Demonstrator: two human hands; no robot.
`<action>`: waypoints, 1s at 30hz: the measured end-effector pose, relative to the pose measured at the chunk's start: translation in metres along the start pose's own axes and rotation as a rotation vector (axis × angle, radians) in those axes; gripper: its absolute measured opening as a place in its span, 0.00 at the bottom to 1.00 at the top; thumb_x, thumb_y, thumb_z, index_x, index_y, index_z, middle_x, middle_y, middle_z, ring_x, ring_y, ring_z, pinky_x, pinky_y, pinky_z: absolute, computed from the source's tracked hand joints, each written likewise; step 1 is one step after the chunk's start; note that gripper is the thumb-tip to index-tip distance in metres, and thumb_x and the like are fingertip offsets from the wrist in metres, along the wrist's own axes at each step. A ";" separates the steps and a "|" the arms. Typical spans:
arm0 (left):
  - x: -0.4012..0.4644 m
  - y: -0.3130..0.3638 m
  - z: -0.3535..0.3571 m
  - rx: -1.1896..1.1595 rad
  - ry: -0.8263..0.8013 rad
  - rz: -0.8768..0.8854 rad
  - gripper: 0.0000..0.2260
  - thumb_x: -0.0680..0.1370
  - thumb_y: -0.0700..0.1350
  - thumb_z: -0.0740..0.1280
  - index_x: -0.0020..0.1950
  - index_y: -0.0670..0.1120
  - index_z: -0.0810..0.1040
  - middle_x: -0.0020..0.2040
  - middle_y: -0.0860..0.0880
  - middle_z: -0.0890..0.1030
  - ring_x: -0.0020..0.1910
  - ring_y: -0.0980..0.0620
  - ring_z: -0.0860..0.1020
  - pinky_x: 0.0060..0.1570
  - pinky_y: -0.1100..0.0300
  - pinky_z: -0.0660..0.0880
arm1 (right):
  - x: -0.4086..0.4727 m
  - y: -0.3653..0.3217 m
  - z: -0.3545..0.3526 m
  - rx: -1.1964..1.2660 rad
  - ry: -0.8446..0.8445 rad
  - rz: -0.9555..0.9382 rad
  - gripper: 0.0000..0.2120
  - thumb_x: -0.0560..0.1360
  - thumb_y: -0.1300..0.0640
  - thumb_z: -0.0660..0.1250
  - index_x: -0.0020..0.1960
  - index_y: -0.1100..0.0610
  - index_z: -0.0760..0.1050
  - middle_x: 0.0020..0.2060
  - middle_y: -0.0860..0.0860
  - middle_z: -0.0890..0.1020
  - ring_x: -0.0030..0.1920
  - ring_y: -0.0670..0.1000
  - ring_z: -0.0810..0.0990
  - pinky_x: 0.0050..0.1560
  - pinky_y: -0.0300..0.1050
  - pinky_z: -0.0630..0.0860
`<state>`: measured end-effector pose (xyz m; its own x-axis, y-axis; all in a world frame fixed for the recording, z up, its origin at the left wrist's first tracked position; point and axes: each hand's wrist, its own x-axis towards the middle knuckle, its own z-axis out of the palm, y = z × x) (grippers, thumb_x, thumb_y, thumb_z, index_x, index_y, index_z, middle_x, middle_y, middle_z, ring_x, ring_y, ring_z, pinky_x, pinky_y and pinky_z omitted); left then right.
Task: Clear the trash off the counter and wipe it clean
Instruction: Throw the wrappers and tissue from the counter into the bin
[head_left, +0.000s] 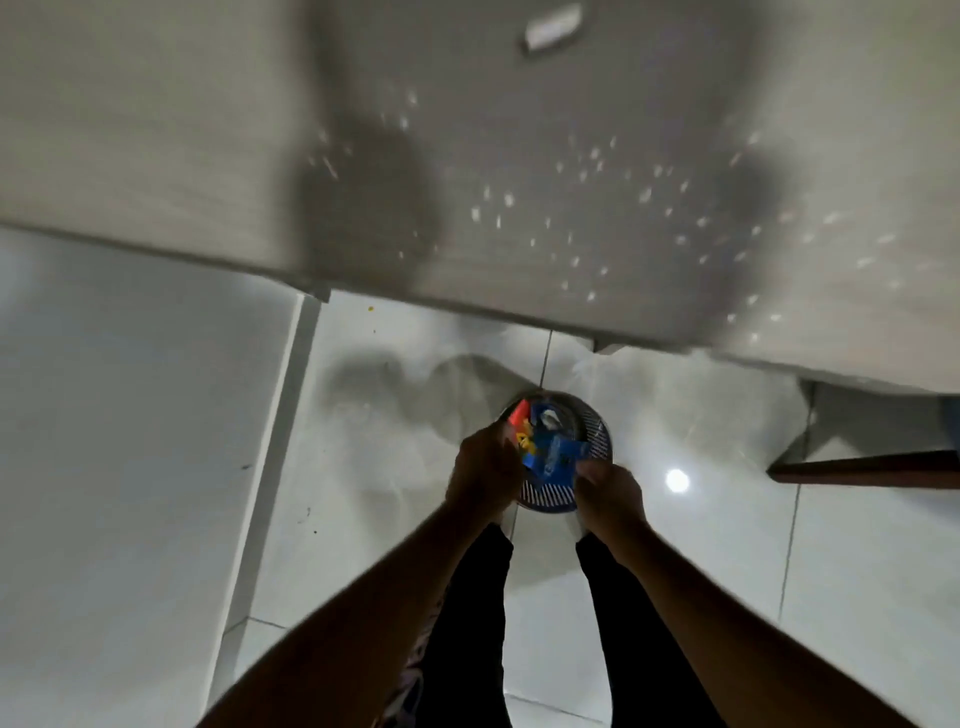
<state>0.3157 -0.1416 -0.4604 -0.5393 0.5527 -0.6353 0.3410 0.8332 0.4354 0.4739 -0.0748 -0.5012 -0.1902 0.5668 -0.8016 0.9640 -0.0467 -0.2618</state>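
Observation:
A dark slotted trash basket (597, 434) stands on the white tiled floor below the counter's front edge. Over its mouth I hold a blue wrapper (556, 460) between both hands, with red and yellow wrappers (521, 415) bunched at its left side. My left hand (485, 470) grips the left side of the bundle, and my right hand (610, 493) pinches the blue wrapper's lower right corner. The pale counter (208, 156) fills the upper view, strewn with small white crumbs (597, 208) on its right half. The image is motion-blurred.
A white rectangular object (553, 28) lies at the counter's far edge. A dark wooden piece (872, 470) juts in from the right at floor level. A white panel (130, 441) stands on the left. My legs in dark trousers (467, 623) are below the basket.

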 end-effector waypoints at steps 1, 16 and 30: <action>-0.016 0.011 -0.019 0.009 0.015 0.074 0.13 0.79 0.43 0.60 0.59 0.44 0.80 0.54 0.41 0.85 0.51 0.44 0.83 0.47 0.60 0.76 | -0.020 -0.007 -0.014 -0.007 0.002 -0.044 0.19 0.69 0.44 0.52 0.50 0.50 0.77 0.49 0.59 0.82 0.54 0.62 0.79 0.58 0.55 0.76; -0.125 0.181 -0.293 0.196 0.638 0.960 0.08 0.77 0.41 0.65 0.44 0.41 0.83 0.37 0.44 0.83 0.35 0.47 0.79 0.36 0.55 0.77 | -0.259 -0.197 -0.306 0.213 0.631 -0.882 0.03 0.76 0.53 0.70 0.45 0.49 0.82 0.35 0.40 0.81 0.34 0.38 0.80 0.36 0.28 0.76; 0.026 0.315 -0.349 0.547 0.431 0.634 0.16 0.79 0.41 0.60 0.65 0.41 0.74 0.63 0.40 0.77 0.61 0.38 0.76 0.59 0.47 0.76 | -0.063 -0.291 -0.408 -0.527 0.621 -0.527 0.16 0.72 0.46 0.68 0.58 0.48 0.80 0.56 0.53 0.79 0.53 0.59 0.78 0.52 0.50 0.77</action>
<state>0.1402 0.1285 -0.1170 -0.3301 0.9429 -0.0440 0.9240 0.3323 0.1891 0.2808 0.2388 -0.1551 -0.6355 0.7498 -0.1844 0.7714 0.6266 -0.1111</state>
